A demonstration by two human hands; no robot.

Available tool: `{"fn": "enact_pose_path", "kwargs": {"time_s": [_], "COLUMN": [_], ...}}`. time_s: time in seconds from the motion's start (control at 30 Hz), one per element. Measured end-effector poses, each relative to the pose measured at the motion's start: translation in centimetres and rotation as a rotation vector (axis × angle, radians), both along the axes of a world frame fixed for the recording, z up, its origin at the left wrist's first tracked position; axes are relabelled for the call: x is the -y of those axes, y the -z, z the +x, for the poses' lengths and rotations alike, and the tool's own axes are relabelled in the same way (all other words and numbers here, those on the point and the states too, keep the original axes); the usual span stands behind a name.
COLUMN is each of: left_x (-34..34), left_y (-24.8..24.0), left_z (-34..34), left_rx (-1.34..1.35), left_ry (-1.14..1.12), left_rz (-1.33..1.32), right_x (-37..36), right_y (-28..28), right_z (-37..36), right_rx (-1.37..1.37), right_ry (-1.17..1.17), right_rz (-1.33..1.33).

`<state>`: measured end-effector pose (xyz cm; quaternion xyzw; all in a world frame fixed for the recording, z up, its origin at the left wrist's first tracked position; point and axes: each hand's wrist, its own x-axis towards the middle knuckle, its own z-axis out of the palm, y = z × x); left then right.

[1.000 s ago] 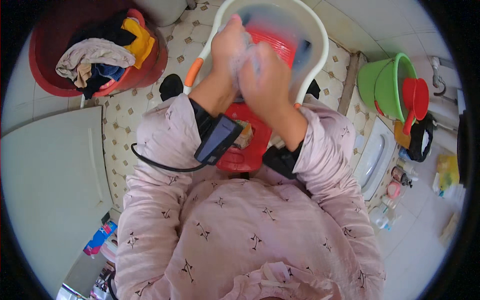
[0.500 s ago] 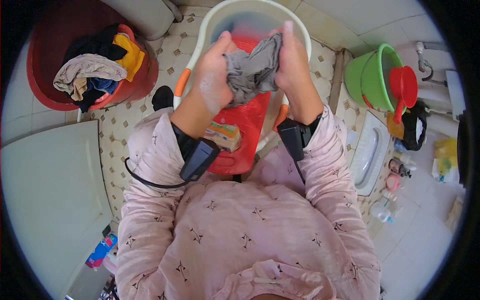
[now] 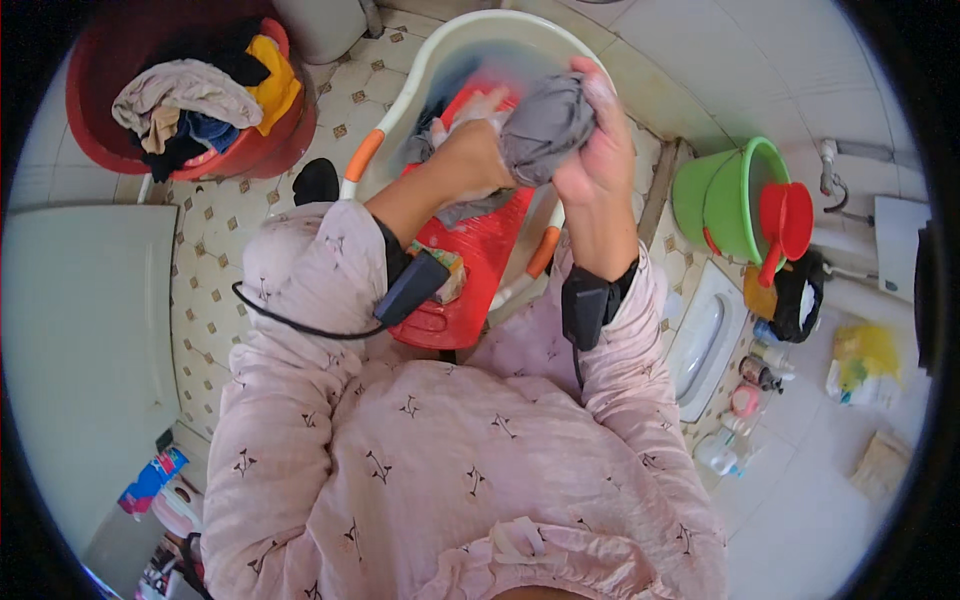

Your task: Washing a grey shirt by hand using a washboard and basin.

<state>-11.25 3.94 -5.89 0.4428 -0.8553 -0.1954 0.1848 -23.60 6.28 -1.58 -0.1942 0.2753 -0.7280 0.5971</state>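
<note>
A wet grey cloth (image 3: 548, 130) is bunched between my two hands above a red washboard (image 3: 484, 260). My right hand (image 3: 604, 140) grips the cloth from its right side, its thumb upright and the other fingers hidden under a rounded bulge of fabric. My left hand (image 3: 472, 150) presses in from the left, closed on another part of the cloth, its fingers partly hidden. Loose folds hang below and left of that hand. On the lower washboard, partly behind my left wrist device, lies a soap bar in a colourful wrapper (image 3: 450, 272).
The washboard leans in a white tub (image 3: 405, 105) with orange grips and cloudy water. A red bucket (image 3: 295, 135) heaped with clothes stands left. At right are a green bucket (image 3: 712, 205), a red dipper (image 3: 783, 220), a squat toilet (image 3: 700, 345) and several bottles.
My left hand has turned inward and moved right, towards the right hand. The cloth, earlier stretched between both hands, is now bulged against my right hand. The view has shifted slightly.
</note>
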Motion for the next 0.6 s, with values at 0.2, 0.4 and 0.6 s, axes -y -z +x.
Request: {"fn": "enact_pose_path", "kwargs": {"time_s": [0.2, 0.4, 0.6], "left_x": [1.1, 1.5, 0.2], "left_y": [-1.4, 3.3, 0.2], "left_z": [-0.6, -0.9, -1.5], "left_rx": [-0.712, -0.641, -0.328], "left_ry": [-0.032, 0.043, -0.148], "left_rz": [1.067, 0.194, 0.289], "right_x": [0.1, -1.0, -1.6], "right_y": [0.8, 2.0, 3.7], "right_z": [-3.0, 1.2, 2.7], "right_rx": [-0.449, -0.618, -1.436], "right_ry": [0.120, -0.131, 0.349], "right_rz": [0.055, 0.298, 0.132]}}
